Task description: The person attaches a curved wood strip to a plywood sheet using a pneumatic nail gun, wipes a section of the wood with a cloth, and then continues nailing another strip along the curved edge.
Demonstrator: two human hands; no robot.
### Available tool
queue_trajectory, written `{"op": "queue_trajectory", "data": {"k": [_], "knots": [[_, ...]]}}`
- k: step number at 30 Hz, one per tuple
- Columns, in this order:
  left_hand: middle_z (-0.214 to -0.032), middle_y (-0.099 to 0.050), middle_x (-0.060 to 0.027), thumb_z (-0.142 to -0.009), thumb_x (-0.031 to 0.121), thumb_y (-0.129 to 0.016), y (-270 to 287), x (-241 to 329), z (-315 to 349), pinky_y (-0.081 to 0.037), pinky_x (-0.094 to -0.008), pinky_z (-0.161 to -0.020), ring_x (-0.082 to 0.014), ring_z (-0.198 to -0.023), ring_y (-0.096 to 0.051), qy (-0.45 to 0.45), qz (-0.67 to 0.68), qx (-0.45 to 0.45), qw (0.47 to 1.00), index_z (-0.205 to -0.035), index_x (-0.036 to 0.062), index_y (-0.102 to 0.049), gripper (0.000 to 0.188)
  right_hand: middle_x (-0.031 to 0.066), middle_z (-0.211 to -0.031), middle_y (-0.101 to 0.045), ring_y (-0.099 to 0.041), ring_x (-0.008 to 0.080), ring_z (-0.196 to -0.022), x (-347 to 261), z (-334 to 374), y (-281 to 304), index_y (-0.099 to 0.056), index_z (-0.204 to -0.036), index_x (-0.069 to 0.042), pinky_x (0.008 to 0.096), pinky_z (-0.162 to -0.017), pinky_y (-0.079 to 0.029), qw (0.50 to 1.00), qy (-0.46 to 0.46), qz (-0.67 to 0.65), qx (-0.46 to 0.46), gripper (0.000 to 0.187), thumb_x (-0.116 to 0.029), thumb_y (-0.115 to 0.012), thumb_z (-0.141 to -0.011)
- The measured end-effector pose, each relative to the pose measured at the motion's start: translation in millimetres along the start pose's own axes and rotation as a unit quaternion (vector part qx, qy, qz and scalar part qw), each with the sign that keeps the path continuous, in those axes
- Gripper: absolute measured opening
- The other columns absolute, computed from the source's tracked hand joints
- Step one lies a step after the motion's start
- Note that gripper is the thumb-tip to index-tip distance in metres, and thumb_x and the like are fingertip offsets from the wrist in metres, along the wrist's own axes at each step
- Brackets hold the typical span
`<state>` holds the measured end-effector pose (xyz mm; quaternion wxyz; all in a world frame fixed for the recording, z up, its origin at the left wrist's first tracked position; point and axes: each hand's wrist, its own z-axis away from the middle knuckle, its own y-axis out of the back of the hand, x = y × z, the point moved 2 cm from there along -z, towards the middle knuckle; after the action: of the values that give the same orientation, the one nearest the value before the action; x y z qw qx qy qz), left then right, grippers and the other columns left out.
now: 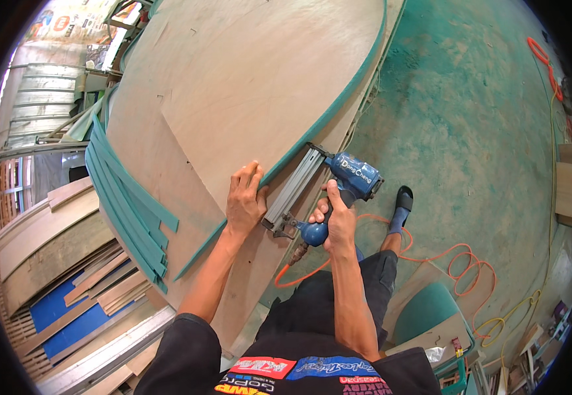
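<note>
Your left hand (245, 201) lies flat and open on the plywood sheet (233, 92), fingers spread toward twelve o'clock and pressing just inside the green edge strip (338, 105), likely to keep the panel steady. Your right hand (335, 220) is closed around the grip of the blue nail gun (328, 187), at three o'clock from the left. The gun's magazine lies along the strip, nose at the edge, with its orange hose (460, 263) trailing to four o'clock.
</note>
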<state>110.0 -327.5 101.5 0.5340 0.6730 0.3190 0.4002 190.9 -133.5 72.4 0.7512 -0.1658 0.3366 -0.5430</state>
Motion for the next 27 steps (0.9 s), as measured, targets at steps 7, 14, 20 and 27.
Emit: {"op": "queue_trajectory", "data": {"k": [7,14,20,27], "knots": [[-0.142,-0.056,-0.0136,-0.08,-0.003,-0.072,-2,2,-5,-0.051,-0.0439,-0.103,-0.0364,-0.122,-0.055,-0.001,0.006,0.003,1.0,-0.131,-0.0016,-0.061,0.052,-0.0028,-0.065,-0.05,-0.053,0.0093,-0.052,8,-4,6,-0.06,-0.111,-0.005,0.0289,-0.051,-0.052,0.998,0.005,0.065,-0.023,0.039,-0.041,-0.07,-0.1],[-0.145,-0.055,-0.0115,-0.087,0.012,-0.075,10,2,-4,-0.048,-0.0433,-0.108,-0.0368,-0.13,-0.053,0.011,-0.011,-0.018,1.0,-0.136,0.0023,-0.058,0.053,-0.003,-0.065,-0.049,-0.054,0.0093,-0.053,14,3,2,-0.06,-0.108,-0.007,0.0287,-0.052,-0.053,0.997,-0.016,0.049,-0.052,0.036,-0.042,-0.068,-0.101],[-0.152,-0.049,-0.0237,-0.092,0.025,-0.074,23,-52,73,-0.047,-0.0496,-0.109,-0.0446,-0.135,-0.051,0.084,-0.095,0.024,0.992,-0.144,-0.0006,-0.051,0.062,-0.0021,-0.065,-0.05,-0.055,0.0105,-0.053,47,27,-9,-0.06,-0.107,-0.007,0.0292,-0.052,-0.053,0.996,-0.022,0.066,-0.055,0.036,-0.04,-0.07,-0.1],[-0.149,-0.048,-0.0324,-0.09,0.03,-0.077,22,-53,79,-0.049,-0.0511,-0.103,-0.0456,-0.127,-0.056,0.175,-0.033,0.023,0.984,-0.141,-0.0039,-0.055,0.065,-0.0015,-0.066,-0.05,-0.055,0.011,-0.054,64,36,-9,-0.059,-0.111,-0.006,0.0302,-0.054,-0.054,0.996,-0.021,0.052,-0.065,0.037,-0.041,-0.066,-0.103]]}}
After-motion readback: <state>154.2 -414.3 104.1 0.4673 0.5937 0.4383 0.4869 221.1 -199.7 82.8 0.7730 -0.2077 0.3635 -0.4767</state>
